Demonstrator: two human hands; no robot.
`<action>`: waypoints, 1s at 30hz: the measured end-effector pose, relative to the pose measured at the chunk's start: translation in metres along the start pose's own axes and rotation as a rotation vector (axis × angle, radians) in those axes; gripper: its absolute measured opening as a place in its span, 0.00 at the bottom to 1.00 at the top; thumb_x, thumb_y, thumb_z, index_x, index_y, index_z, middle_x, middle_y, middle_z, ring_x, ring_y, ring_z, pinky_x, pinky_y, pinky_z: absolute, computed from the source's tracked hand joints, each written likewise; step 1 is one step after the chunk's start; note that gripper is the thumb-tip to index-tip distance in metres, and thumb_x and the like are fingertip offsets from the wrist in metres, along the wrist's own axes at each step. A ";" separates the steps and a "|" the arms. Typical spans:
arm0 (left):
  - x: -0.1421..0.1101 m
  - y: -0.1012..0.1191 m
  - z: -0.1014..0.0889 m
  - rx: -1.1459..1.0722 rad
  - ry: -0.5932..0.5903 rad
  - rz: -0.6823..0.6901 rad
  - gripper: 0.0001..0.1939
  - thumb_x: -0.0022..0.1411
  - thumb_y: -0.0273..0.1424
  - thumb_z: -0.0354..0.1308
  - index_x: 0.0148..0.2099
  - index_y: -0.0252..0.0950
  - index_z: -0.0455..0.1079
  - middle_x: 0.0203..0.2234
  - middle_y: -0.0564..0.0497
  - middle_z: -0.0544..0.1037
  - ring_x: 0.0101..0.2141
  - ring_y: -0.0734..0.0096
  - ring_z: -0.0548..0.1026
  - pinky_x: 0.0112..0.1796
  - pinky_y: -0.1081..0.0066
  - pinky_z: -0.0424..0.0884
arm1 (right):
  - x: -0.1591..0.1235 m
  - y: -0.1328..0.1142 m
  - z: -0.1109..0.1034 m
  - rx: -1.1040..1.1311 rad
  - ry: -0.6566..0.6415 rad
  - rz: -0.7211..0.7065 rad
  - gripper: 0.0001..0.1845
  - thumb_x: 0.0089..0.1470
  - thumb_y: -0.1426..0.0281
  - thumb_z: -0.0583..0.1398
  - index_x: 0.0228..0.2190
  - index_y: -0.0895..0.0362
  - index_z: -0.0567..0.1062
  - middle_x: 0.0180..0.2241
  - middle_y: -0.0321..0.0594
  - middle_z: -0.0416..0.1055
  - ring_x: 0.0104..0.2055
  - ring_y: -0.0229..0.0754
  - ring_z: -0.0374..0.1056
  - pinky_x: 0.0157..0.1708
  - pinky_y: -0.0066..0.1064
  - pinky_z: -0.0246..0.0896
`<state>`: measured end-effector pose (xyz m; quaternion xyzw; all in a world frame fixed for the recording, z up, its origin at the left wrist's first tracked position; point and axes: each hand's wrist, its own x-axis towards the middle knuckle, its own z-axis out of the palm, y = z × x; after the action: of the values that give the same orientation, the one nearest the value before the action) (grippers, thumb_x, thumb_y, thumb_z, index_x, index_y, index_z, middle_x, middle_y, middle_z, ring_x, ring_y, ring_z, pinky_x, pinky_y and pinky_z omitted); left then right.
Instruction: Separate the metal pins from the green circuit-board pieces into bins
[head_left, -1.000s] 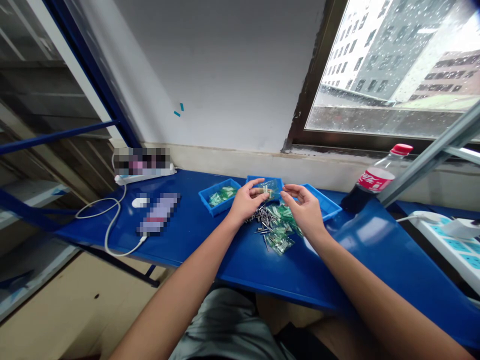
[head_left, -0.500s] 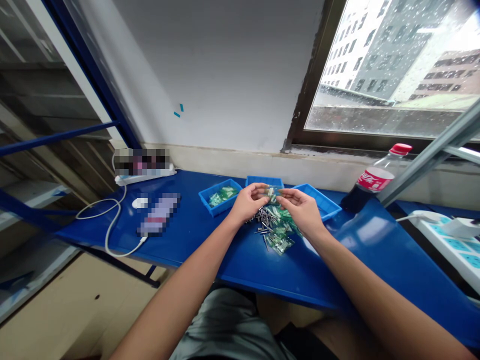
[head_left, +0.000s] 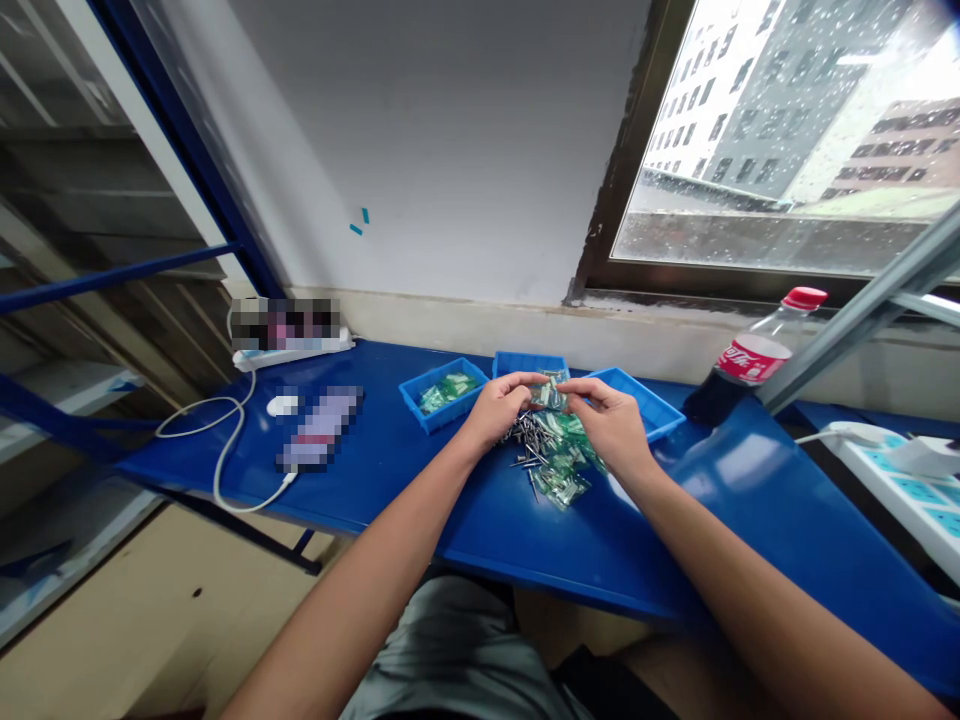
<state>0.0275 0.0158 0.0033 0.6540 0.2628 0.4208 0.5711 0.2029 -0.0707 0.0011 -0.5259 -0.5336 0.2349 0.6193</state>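
A small clear plastic bag (head_left: 550,394) with pale pieces inside is held up between my two hands, above a heap on the blue table. My left hand (head_left: 496,412) pinches its left side, fingers bent. On the other side, my right hand (head_left: 611,418) is closed on the bag with thumb and fingertips. Directly below lie loose metal screws (head_left: 531,438), partly covered by my left hand. Beside and in front of them is a pile of similar green-tinted bags (head_left: 564,484), overlapping one another.
A blue tray (head_left: 427,414) with more bags stands left. Behind my hands is a second blue tray (head_left: 529,362), and a third blue tray (head_left: 654,412) is right. A cola bottle (head_left: 751,360), power strip (head_left: 900,480), blurred phone-like object (head_left: 321,425) and white cable (head_left: 219,470) are around.
The bag has dropped slightly and tilted between my fingers. The fingers of both hands have straightened a little along its top edge. The heap and trays look unchanged.
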 end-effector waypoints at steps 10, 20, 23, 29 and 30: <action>-0.009 0.023 -0.022 0.540 0.364 0.444 0.27 0.67 0.26 0.62 0.66 0.40 0.65 0.47 0.44 0.81 0.46 0.63 0.79 0.49 0.62 0.76 | -0.005 -0.006 0.004 -0.070 -0.068 0.010 0.10 0.60 0.65 0.62 0.38 0.52 0.85 0.44 0.43 0.83 0.41 0.48 0.77 0.40 0.40 0.73; -0.016 0.029 -0.043 1.383 0.421 0.124 0.15 0.70 0.30 0.54 0.51 0.39 0.82 0.57 0.42 0.78 0.56 0.46 0.72 0.53 0.51 0.69 | -0.007 -0.005 0.002 -0.236 -0.121 -0.092 0.12 0.61 0.67 0.59 0.38 0.52 0.84 0.40 0.41 0.82 0.40 0.47 0.76 0.41 0.39 0.70; -0.015 0.030 -0.039 1.407 0.384 0.022 0.18 0.73 0.35 0.52 0.52 0.38 0.82 0.55 0.41 0.80 0.53 0.47 0.73 0.52 0.52 0.70 | -0.008 -0.003 0.003 -0.319 -0.169 -0.199 0.12 0.62 0.70 0.58 0.36 0.51 0.83 0.41 0.39 0.82 0.42 0.47 0.76 0.43 0.39 0.70; -0.014 0.025 -0.039 1.414 0.456 0.024 0.20 0.73 0.40 0.53 0.43 0.35 0.83 0.50 0.37 0.81 0.52 0.42 0.73 0.52 0.46 0.68 | -0.010 -0.003 0.004 -0.434 -0.242 -0.337 0.14 0.63 0.75 0.57 0.36 0.51 0.82 0.39 0.40 0.82 0.44 0.49 0.75 0.46 0.43 0.69; -0.014 0.024 -0.040 1.395 0.461 0.039 0.20 0.73 0.40 0.53 0.42 0.35 0.83 0.50 0.37 0.81 0.52 0.40 0.73 0.53 0.44 0.67 | -0.010 -0.004 0.004 -0.445 -0.244 -0.353 0.14 0.63 0.75 0.57 0.36 0.51 0.82 0.39 0.40 0.81 0.45 0.49 0.75 0.46 0.43 0.70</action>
<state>-0.0169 0.0199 0.0226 0.7649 0.5713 0.2925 -0.0552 0.1951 -0.0785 -0.0003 -0.5156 -0.7255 0.0623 0.4517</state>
